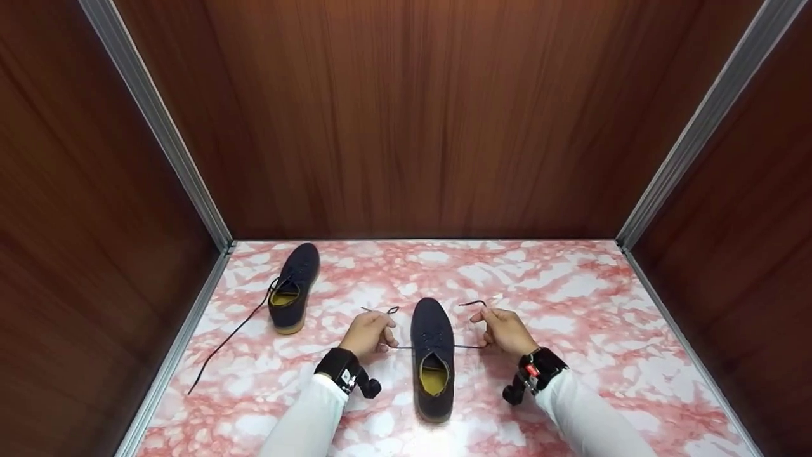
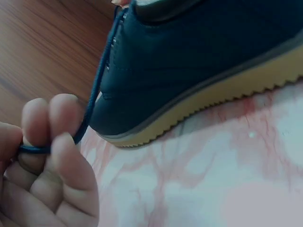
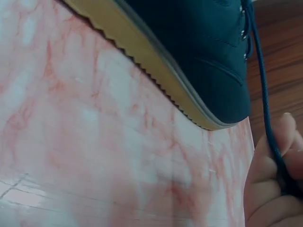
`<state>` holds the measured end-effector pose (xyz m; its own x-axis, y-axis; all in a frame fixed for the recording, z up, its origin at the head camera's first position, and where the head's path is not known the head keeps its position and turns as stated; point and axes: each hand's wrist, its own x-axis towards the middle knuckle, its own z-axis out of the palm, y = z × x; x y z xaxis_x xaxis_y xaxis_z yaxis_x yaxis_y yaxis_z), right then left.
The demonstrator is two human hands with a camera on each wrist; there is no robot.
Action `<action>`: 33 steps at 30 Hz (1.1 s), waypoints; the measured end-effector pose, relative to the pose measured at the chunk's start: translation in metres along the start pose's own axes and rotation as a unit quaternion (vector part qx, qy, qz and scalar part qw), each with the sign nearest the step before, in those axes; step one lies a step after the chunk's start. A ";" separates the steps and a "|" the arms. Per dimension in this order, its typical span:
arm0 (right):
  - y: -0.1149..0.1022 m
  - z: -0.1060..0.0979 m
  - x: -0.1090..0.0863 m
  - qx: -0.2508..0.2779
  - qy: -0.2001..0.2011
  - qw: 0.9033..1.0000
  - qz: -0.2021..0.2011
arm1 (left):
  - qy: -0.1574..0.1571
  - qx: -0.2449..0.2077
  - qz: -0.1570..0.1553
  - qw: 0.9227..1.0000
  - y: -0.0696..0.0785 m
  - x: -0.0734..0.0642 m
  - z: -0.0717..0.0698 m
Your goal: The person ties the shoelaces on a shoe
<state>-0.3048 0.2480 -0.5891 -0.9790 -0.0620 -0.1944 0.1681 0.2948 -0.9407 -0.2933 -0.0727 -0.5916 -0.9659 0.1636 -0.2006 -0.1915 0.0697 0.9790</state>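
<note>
A dark blue shoe with a yellow insole and tan sole stands upright on the table, toe pointing away. Its dark lace runs out to both sides. On the left side, my left hand grips one lace end, with the fingers curled round it and a loose tail beyond. To the right of the shoe my right hand holds the other lace end, its tip sticking up past the fingers. Both lace lengths stretch nearly level from the eyelets to the hands.
A matching shoe stands at the back left, its long loose lace trailing toward the front left. The red-and-white marbled table is bounded by brown wood-grain walls with metal edge strips.
</note>
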 end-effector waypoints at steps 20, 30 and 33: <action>-0.013 -0.006 -0.006 0.102 -0.136 0.984 0.048 | -0.020 0.012 -0.032 0.999 0.012 0.002 -0.001; -0.012 -0.008 -0.009 -0.035 -0.090 0.995 0.012 | -0.031 0.065 -0.004 0.997 0.024 0.003 -0.001; -0.011 -0.008 -0.010 -0.067 -0.062 0.996 -0.004 | -0.028 0.076 0.003 0.997 0.027 0.003 0.002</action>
<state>-0.2981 0.2532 -0.5741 -0.9572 -0.1793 -0.2273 0.1351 0.4180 -0.8983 -0.3012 -0.0685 -0.5658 -0.9549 0.2182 -0.2014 -0.1539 0.2163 0.9641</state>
